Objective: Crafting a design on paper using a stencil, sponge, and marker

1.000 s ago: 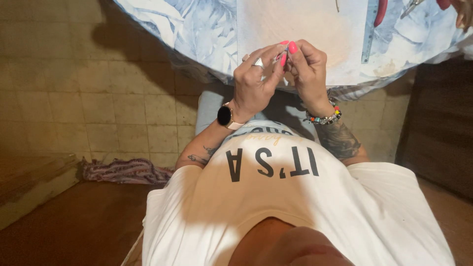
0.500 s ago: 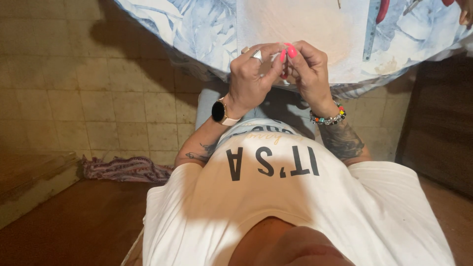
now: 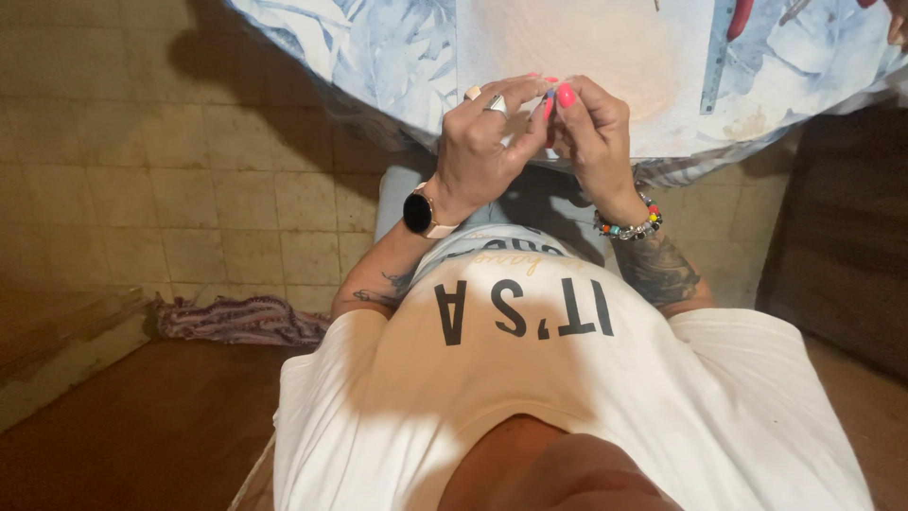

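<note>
A: Both hands meet at the near edge of the worktop (image 3: 397, 57), which carries a blue leaf-print cloth. Left hand (image 3: 482, 142), smartwatch (image 3: 419, 212) on the wrist; right hand (image 3: 591, 132), beaded bracelet (image 3: 626, 227).

B: Fingers?

A: Left fingers (image 3: 515, 95) curl in, thumb and forefinger pinched on something small at the spot where the hands touch. Right fingers (image 3: 566, 95) pinch the same spot from the other side. The item is too small and too covered to name.

B: Change since half a second ago?

A: Little. The hands stay at the same worktop edge, with the grip much the same. My read: fine work continues, no step closed.

B: Elsewhere?

A: Beyond the hands on the worktop, a ruler (image 3: 716, 57) and a red-handled tool (image 3: 740, 17). Below the worktop to the left, a rag (image 3: 236, 320) on the floor.
</note>
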